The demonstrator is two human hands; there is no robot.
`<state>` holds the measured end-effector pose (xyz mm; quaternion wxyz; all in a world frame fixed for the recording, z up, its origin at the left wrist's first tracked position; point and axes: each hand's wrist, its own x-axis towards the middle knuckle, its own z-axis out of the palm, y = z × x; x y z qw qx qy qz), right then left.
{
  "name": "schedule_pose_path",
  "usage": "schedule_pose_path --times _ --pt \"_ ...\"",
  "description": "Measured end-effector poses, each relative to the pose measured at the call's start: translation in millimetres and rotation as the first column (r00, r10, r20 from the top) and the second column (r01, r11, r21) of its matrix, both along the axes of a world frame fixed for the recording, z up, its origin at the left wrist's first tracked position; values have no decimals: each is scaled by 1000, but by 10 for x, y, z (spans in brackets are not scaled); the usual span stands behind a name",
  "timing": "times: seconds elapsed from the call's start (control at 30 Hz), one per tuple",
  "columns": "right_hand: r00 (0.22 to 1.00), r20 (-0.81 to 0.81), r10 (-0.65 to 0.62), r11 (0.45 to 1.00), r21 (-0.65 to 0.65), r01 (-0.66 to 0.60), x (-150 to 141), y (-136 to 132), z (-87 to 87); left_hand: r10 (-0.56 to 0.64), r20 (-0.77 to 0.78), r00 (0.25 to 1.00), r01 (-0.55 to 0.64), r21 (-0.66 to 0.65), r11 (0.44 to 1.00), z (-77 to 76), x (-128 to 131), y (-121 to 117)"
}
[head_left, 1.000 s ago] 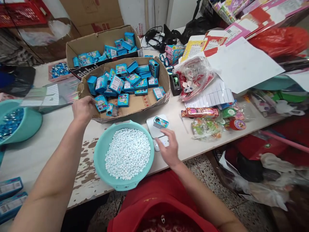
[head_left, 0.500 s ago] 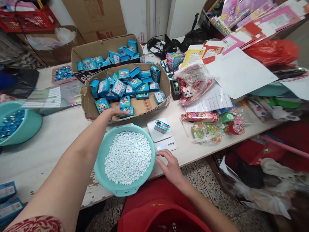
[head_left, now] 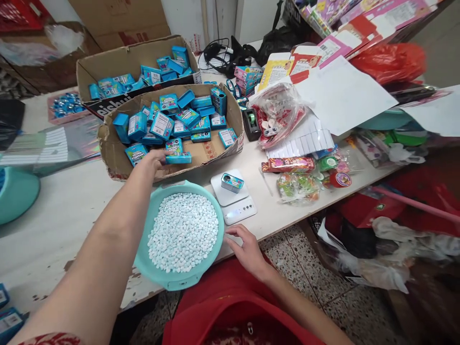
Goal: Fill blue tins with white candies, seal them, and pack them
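The left hand (head_left: 154, 163) pinches a box (head_left: 179, 158) at the bowl's (head_left: 176, 283) twelve o'clock; the right hand (head_left: 247, 251), empty, fingers parted, hovers at three. The scale (head_left: 237, 212) sits at two, likely for easy reach.

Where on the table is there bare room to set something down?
Bare tabletop lies between the left bowl and left forearm, and a smaller patch between the scale and green snack packet. It is crowded inside the near carton.
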<state>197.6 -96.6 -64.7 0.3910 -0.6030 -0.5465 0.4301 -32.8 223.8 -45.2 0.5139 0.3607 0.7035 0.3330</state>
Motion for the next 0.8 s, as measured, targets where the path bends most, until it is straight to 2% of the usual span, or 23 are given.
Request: schedule_pose_path --times 0.07,0.1,0.17,0.2,0.23,0.3,0.33,0.4,0.47,0.5,0.57,0.6,0.67,0.73,0.8 --pt "1000 -7 -1 999 39 1 -65 11 49 18 71 997 -17 -12 1000 264 -67 -117" --pt "1000 -16 -16 997 80 17 -104 31 79 -12 140 990 11 10 1000 387 -98 -261" --pt "999 -29 -45 981 189 49 -189 95 141 -162 347 924 165 19 986 559 -122 -725" --pt "999 -34 -40 967 249 47 -228 133 172 -184 416 890 203 -2 979 592 -104 -1021" --pt "999 -47 -26 952 303 39 -260 172 201 -211 462 861 268 -60 961 586 -65 -1331" --pt "996 -86 31 935 355 1 -298 233 251 -230 550 803 400 -212 892 477 50 -1896" --pt "993 -107 56 937 350 -15 -302 251 269 -199 585 786 399 -235 886 391 109 -2112" --pt "987 -146 68 956 294 -22 -290 260 285 -150 582 800 330 -217 919 201 186 -2363" --pt "983 -176 50 980 197 -15 -269 239 279 -153 482 863 251 -145 957 15 171 -2410" --pt "979 -204 25 990 142 4 -257 222 271 -162 372 914 213 -99 972 -75 127 -2388" --pt "957 -287 -42 998 36 55 -233 188 252 -155 15 988 155 7 988 -252 -14 -2323" --pt "941 -328 -83 996 -11 84 -217 175 242 -133 -195 972 145 48 988 -338 -93 -2300" --pt "902 -395 -177 984 -95 151 -178 162 226 -125 -518 846 176 50 983 -493 -221 -2290" --pt "862 -429 -269 961 -174 213 -141 172 214 -173 -644 745 211 -18 977 -608 -252 -2308" --pt "812 -469 -348 933 -261 249 -129 203 204 -215 -644 734 228 -64 972 -668 -174 -2324"
